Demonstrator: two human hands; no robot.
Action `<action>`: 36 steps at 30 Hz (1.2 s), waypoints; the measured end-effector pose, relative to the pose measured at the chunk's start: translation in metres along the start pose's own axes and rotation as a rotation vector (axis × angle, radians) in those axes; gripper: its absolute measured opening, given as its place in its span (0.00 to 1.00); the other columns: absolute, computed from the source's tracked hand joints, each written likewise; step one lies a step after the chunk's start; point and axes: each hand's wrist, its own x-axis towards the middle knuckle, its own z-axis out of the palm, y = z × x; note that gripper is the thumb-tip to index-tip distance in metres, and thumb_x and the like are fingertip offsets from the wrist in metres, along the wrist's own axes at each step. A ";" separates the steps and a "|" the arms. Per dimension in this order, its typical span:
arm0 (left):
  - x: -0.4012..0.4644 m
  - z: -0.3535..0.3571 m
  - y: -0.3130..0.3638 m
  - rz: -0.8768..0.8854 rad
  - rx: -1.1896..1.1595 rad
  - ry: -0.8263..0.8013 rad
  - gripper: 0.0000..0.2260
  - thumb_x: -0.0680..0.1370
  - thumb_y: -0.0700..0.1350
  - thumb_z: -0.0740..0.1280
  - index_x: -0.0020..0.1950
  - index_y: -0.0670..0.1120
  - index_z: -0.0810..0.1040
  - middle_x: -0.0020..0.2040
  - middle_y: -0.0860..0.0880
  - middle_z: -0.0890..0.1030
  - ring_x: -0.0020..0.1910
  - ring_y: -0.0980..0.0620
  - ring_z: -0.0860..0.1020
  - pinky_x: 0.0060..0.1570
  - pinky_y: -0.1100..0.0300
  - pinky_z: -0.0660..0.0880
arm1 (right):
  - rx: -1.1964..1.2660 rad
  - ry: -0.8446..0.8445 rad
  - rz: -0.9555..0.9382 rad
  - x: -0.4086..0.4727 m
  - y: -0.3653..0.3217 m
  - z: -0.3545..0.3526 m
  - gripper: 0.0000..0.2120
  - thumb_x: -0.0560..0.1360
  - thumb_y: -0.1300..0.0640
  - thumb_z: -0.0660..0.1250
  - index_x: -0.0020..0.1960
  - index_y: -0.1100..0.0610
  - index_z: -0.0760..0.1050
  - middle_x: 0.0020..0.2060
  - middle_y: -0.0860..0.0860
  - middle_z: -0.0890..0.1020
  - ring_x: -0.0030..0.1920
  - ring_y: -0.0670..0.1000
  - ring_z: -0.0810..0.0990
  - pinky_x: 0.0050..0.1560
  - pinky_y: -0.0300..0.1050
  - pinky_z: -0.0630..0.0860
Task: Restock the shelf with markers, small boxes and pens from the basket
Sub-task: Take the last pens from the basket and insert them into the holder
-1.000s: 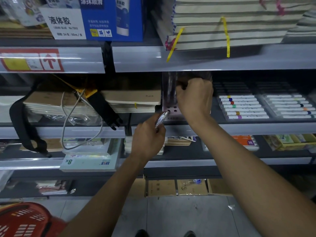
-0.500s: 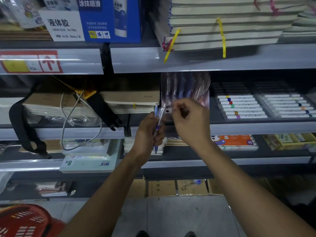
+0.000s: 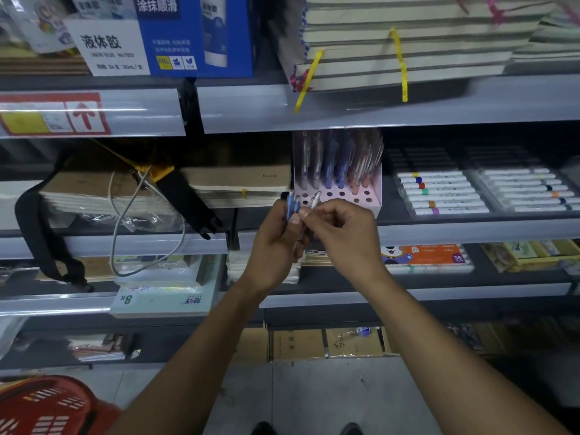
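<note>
Head-worn camera looks forward and down, close to the shelf [image 3: 376, 105].

The pink pen holder [image 3: 340, 196] has open holes in its front rows, while standing pens [image 3: 335, 158] fill the back ones. The shelf edge above [image 3: 376, 103] hangs close over their tops. Notebooks [image 3: 238, 180] flank it on the left, marker trays [image 3: 442, 193] on the right.
</note>
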 end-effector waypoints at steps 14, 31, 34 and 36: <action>-0.004 -0.012 -0.024 0.057 0.609 0.078 0.12 0.88 0.49 0.56 0.71 0.53 0.71 0.35 0.53 0.77 0.31 0.53 0.76 0.28 0.57 0.69 | 0.039 0.403 -0.229 0.041 -0.023 -0.015 0.05 0.79 0.59 0.71 0.52 0.59 0.85 0.39 0.50 0.87 0.40 0.48 0.87 0.47 0.52 0.85; -0.001 -0.016 -0.029 0.039 0.520 0.013 0.13 0.88 0.46 0.58 0.71 0.55 0.73 0.38 0.51 0.78 0.34 0.53 0.75 0.35 0.52 0.73 | -0.514 0.101 -0.387 0.063 -0.013 0.001 0.06 0.78 0.59 0.70 0.49 0.54 0.87 0.38 0.48 0.87 0.37 0.48 0.85 0.44 0.49 0.82; -0.001 -0.012 -0.028 -0.051 0.200 0.040 0.08 0.88 0.45 0.59 0.59 0.49 0.77 0.35 0.54 0.71 0.33 0.55 0.68 0.34 0.57 0.69 | -0.459 0.065 -0.337 0.052 0.000 -0.001 0.06 0.79 0.61 0.71 0.53 0.56 0.86 0.43 0.50 0.88 0.41 0.48 0.85 0.47 0.51 0.83; 0.001 -0.009 -0.023 -0.201 -0.062 0.088 0.16 0.88 0.48 0.58 0.64 0.37 0.75 0.35 0.53 0.69 0.31 0.57 0.66 0.30 0.64 0.65 | -0.436 0.113 -0.353 0.041 0.006 -0.002 0.05 0.78 0.61 0.71 0.53 0.56 0.84 0.44 0.50 0.87 0.44 0.49 0.85 0.49 0.52 0.83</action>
